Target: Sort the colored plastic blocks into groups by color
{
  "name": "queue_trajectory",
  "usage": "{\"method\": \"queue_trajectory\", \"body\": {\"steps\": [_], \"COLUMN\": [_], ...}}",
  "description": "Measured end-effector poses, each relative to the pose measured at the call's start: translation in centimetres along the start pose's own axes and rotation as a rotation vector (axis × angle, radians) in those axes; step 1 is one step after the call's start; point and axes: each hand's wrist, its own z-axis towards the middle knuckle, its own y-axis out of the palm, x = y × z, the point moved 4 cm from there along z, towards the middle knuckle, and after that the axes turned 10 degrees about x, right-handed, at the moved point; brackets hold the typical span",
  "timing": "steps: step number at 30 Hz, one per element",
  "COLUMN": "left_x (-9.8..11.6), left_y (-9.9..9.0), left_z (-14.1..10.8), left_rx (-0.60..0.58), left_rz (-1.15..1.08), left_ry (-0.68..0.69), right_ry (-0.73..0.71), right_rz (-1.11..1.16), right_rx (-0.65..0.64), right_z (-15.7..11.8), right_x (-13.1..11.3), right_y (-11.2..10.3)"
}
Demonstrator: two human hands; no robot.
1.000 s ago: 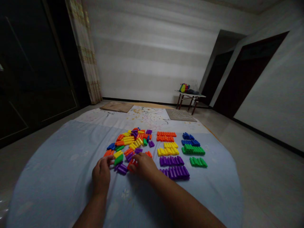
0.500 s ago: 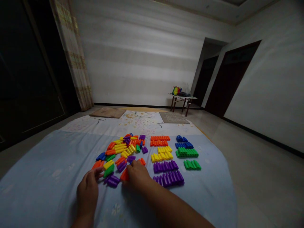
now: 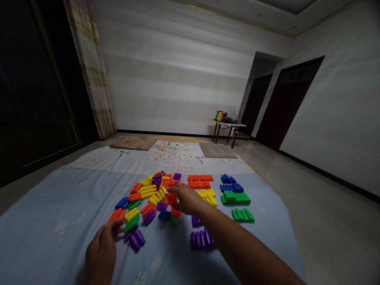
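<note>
My right hand (image 3: 185, 198) is raised over the loose pile, its fingers closed on an orange ribbed plastic block (image 3: 170, 198). Lower left, my left hand (image 3: 102, 245) rests on the cloth, thumb and fingers a little apart. Its fingertips are beside a green block (image 3: 132, 224) and a yellow block (image 3: 131, 214), and I see nothing held in them. Purple blocks (image 3: 136, 240) lie close to its right. Under my right hand are a dark blue block (image 3: 164, 215) and another orange block (image 3: 176, 213). My right forearm partly hides the purple rows (image 3: 202, 239).
Sorted rows stand to the right: orange (image 3: 200, 178), yellow (image 3: 208, 194), blue (image 3: 231, 187) and green (image 3: 236, 198). A floral cloth (image 3: 59, 221) covers the table. Two flat mats, one brown (image 3: 133, 143) and one grey (image 3: 218, 150), lie at the far edge.
My right hand has lifted and moved forward and right, carrying the orange block from the near side of the pile. My left hand has shifted slightly left and nearer.
</note>
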Motion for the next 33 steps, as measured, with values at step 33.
{"method": "queue_trajectory", "body": {"steps": [33], "left_x": [1.8], "left_y": [0.0], "left_z": [-0.9], "left_rx": [0.064], "left_rz": [0.047], "left_ry": [-0.103], "right_ry": [0.341], "right_rz": [-0.231], "right_rx": [-0.078], "right_z": [9.2], "right_x": [13.2], "right_y": [1.5]}}
